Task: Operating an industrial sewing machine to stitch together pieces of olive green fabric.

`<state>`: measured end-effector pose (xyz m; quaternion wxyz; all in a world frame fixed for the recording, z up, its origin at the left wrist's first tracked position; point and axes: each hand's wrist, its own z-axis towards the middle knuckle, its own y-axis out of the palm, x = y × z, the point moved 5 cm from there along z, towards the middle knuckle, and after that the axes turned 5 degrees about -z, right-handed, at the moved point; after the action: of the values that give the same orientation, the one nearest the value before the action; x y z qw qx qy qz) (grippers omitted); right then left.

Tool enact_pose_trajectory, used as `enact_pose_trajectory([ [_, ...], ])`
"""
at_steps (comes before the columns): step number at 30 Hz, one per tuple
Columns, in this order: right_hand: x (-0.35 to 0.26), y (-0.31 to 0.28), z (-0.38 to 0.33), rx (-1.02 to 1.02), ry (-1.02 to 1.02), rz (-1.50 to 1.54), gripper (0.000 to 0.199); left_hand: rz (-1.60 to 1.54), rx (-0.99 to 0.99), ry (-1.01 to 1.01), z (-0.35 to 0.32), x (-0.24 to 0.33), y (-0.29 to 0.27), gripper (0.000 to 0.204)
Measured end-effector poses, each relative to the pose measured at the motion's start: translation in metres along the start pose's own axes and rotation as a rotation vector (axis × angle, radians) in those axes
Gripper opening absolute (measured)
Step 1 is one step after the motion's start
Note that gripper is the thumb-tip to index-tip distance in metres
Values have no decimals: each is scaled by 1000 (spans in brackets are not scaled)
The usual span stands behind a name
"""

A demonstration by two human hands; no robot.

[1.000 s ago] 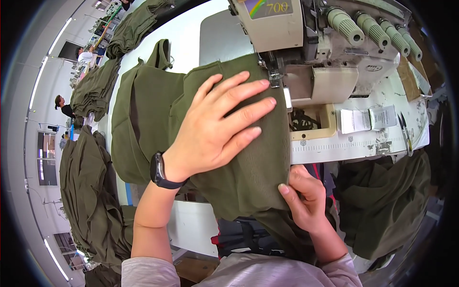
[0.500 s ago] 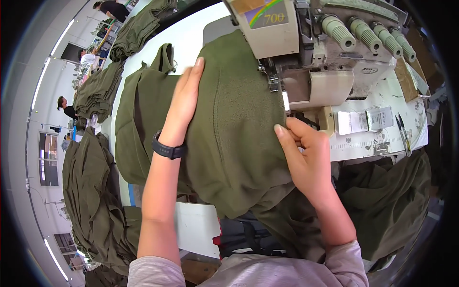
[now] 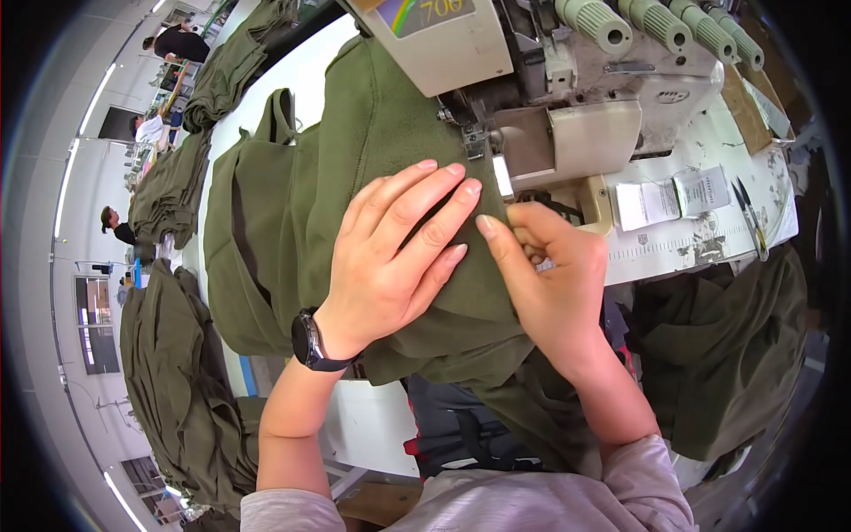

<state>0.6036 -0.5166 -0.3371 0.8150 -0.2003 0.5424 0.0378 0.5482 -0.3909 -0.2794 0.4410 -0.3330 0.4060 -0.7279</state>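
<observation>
An olive-green fabric garment (image 3: 266, 204) lies across the white table and under the presser foot (image 3: 477, 142) of an overlock sewing machine (image 3: 589, 97). My left hand (image 3: 399, 244), with a black watch at the wrist, rests flat on the cloth, fingers spread and pointing toward the presser foot. Just below the foot, at the cloth's right edge, my right hand (image 3: 554, 275) pinches the fabric between thumb and curled fingers. The cloth's lower part hangs over the table's front edge toward my lap.
Heaps of olive fabric lie at the left (image 3: 173, 372) and at the lower right (image 3: 727, 346). Right of the machine are white labels (image 3: 669, 199) and thread snips (image 3: 751, 219). Green thread cones or knobs (image 3: 594, 22) top the machine. Several people work in the far left background.
My left hand has come from the fabric's left side to the right and nearer, now lying spread near the presser foot. My right hand keeps its pinch at the edge. The whole view has shifted slightly.
</observation>
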Motion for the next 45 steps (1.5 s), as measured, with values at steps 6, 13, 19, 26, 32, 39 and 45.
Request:
enact_pose_trajectory([
  [6,9,-24,-1,97,11,80,13,14,-7,-24,7,0,6,43],
  [13,45,-171,16,500,1,-664,19,-319,43,7,37,62,39,53],
  [19,70,-187,19,277,201,-489,20,-365,59,-66,82,76,128,74],
  [26,61,-257,-2,929,35,-170,19,-419,122,-149,80,73,125,82],
  [32,12,-127,-26,186,274,618,22,128,437,177,33,112,31,40],
  [39,12,-18,-15,-279,42,33,16,259,148,156,-6,-3,-21,27],
  [45,0,-6,-19,-197,63,157,18,-1,-15,24,-9,-11,-11,32],
])
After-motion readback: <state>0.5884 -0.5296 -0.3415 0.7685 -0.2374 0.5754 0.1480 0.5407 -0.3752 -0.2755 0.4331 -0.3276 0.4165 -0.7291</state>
